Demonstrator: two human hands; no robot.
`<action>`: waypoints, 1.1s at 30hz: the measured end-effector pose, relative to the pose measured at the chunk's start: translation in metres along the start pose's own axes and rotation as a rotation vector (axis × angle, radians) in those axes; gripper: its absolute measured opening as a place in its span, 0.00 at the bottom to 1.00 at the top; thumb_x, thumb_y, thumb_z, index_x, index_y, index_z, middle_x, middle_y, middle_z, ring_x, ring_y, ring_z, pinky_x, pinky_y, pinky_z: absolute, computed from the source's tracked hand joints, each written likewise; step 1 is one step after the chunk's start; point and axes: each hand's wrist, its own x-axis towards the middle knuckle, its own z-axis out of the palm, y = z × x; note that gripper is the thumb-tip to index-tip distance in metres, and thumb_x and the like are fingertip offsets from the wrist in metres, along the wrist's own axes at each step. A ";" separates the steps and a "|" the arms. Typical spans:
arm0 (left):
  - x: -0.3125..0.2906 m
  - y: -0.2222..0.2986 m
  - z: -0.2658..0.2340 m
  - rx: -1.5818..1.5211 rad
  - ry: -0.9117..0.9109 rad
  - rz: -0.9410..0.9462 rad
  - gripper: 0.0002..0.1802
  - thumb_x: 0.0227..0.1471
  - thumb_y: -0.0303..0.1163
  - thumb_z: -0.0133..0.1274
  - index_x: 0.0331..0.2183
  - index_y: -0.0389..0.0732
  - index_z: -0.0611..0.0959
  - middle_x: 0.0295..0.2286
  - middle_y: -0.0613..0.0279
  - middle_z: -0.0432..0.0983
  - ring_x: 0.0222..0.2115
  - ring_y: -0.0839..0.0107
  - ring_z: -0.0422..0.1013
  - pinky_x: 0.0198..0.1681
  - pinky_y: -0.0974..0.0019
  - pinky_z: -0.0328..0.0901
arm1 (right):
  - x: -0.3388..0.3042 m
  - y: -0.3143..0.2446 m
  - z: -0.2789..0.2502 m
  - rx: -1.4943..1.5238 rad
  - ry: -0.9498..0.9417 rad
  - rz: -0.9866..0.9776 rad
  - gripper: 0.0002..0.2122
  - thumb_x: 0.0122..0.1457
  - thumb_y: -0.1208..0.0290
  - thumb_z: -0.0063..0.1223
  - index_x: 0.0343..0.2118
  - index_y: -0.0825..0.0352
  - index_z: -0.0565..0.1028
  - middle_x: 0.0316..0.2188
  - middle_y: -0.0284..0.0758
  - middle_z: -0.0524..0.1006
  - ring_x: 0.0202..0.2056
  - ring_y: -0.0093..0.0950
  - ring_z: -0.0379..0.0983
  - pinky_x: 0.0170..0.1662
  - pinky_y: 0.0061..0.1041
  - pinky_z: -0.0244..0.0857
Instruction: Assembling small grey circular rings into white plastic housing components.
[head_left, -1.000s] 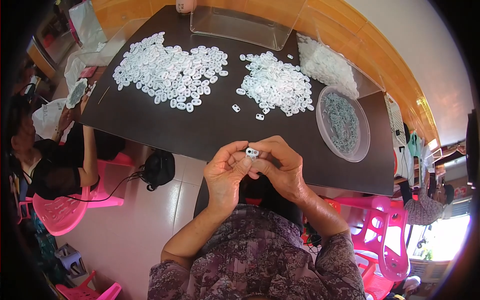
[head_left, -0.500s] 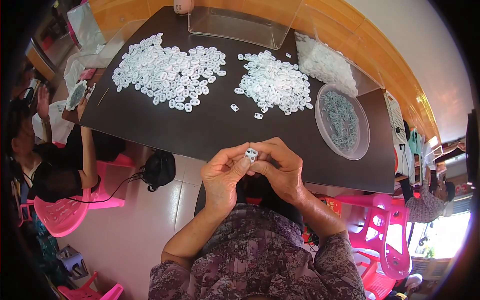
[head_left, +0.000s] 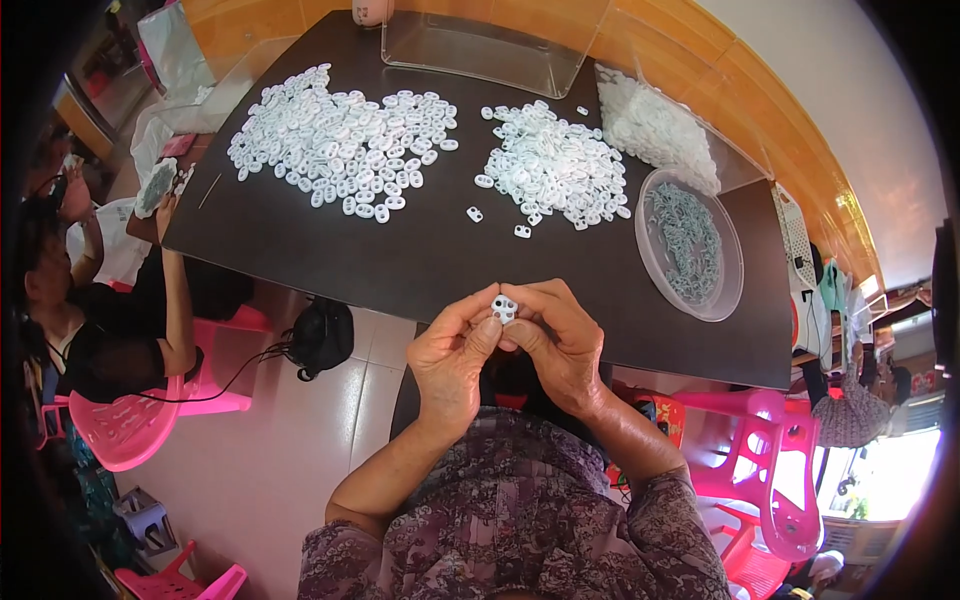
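Observation:
Between my fingertips, just off the table's front edge, sits a small white plastic piece (head_left: 504, 308) with dark holes. My left hand (head_left: 452, 350) pinches it from one side, its thumb at the lower edge. My right hand (head_left: 560, 345) grips the other side, thumb bent toward the left one. Beyond them lie two loose white pieces (head_left: 475, 214) with holes. A heap of small white parts (head_left: 555, 165) is behind these, and a wider heap of oval white pieces (head_left: 340, 140) spreads at the left.
At the right a round clear tub (head_left: 735, 255) holds grey-green small parts (head_left: 685, 240). Behind it, a clear bin holds more white parts (head_left: 655, 125). An empty clear box (head_left: 485, 60) stands at the back of the dark table (head_left: 400, 255). Another person (head_left: 120, 340) sits at the left.
My hands stay together on the white piece, with the fingers slightly shifted and the piece tilted a little differently. The person at the left has moved a raised hand.

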 end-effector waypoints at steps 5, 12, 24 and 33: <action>-0.006 -0.012 0.001 0.209 0.082 0.140 0.14 0.53 0.21 0.49 0.43 0.31 0.76 0.30 0.65 0.72 0.28 0.81 0.67 0.33 0.78 0.65 | -0.005 0.004 0.009 -0.185 0.102 -0.157 0.13 0.52 0.87 0.49 0.42 0.75 0.73 0.34 0.36 0.70 0.27 0.19 0.68 0.30 0.15 0.64; -0.008 -0.011 0.000 0.242 0.083 0.176 0.12 0.54 0.26 0.50 0.41 0.31 0.76 0.32 0.63 0.73 0.31 0.80 0.67 0.35 0.77 0.65 | -0.005 0.005 0.017 -0.159 0.163 -0.219 0.12 0.52 0.88 0.48 0.41 0.75 0.73 0.32 0.36 0.71 0.26 0.18 0.67 0.28 0.15 0.64; -0.009 -0.006 0.003 0.283 0.073 0.248 0.10 0.56 0.25 0.47 0.40 0.32 0.76 0.29 0.67 0.69 0.28 0.83 0.65 0.31 0.79 0.63 | -0.007 0.001 0.026 -0.212 0.249 -0.225 0.14 0.45 0.87 0.53 0.38 0.74 0.74 0.31 0.39 0.73 0.29 0.27 0.67 0.29 0.21 0.64; -0.010 -0.013 0.003 0.411 0.100 0.399 0.11 0.56 0.29 0.47 0.40 0.33 0.75 0.30 0.67 0.68 0.28 0.83 0.62 0.32 0.79 0.61 | -0.002 0.005 0.026 -0.354 0.257 -0.435 0.14 0.45 0.86 0.53 0.38 0.73 0.73 0.30 0.38 0.72 0.28 0.30 0.67 0.28 0.23 0.64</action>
